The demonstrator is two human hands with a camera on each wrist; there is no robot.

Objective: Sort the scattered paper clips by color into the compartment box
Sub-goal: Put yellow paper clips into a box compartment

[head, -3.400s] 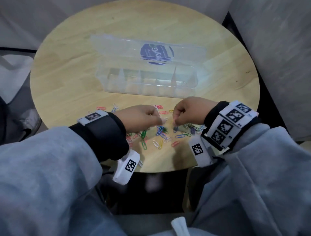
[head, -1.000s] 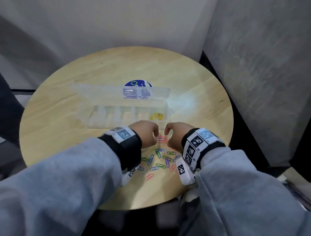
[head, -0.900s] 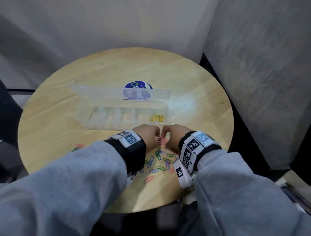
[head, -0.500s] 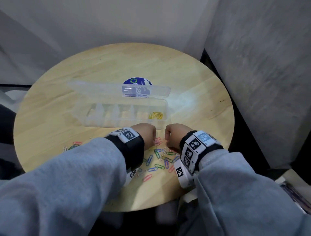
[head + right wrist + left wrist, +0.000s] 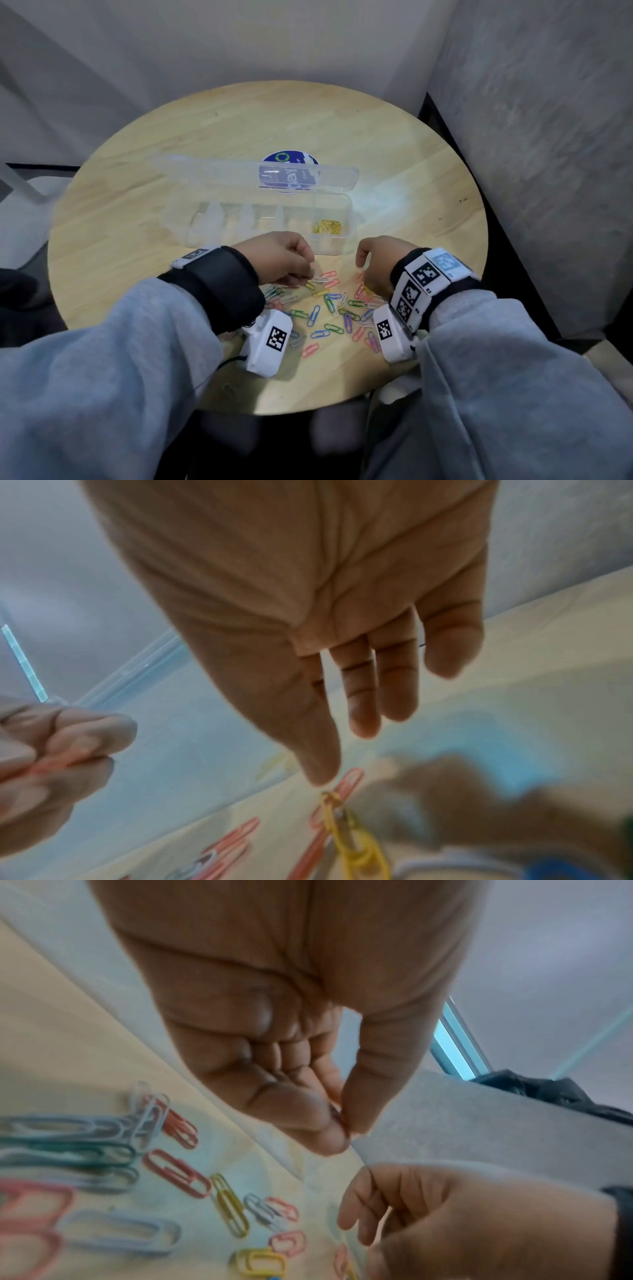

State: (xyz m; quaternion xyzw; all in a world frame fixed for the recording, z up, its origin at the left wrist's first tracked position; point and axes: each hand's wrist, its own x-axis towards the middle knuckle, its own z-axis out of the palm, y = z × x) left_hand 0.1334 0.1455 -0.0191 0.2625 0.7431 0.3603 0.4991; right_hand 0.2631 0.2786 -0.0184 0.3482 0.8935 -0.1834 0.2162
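While the left hand (image 5: 279, 257) hovered over the far edge of the pile, its fingers were curled in and its thumb and forefinger were pressed tip to tip; the right wrist view showed a thin red clip (image 5: 51, 764) pinched between them, though the left wrist view did not show the clip at all. The right hand (image 5: 376, 260) stood apart to its right, fingers straight and loosely spread, holding nothing; its thumb tip hung just above a red clip and a chain of yellow clips (image 5: 352, 840) lying on the table.

Between and behind both wrists lay the scattered paper clips (image 5: 334, 308) in red, pink, green, blue, yellow and white, many overlapping, all on the near part of the round wooden table (image 5: 411, 171).

Just beyond the hands stood the clear compartment box (image 5: 267, 222), long side towards the person, its lid (image 5: 239, 171) swung open and leaning back. Yellow clips (image 5: 327, 226) lay in its rightmost compartment. The contents of the other compartments could not be made out through the plastic. A round blue sticker (image 5: 289, 159) showed behind the lid.

Both forearms wore grey sleeves (image 5: 102, 377) with black cuffs and white marker-printed wrist units (image 5: 424, 277).
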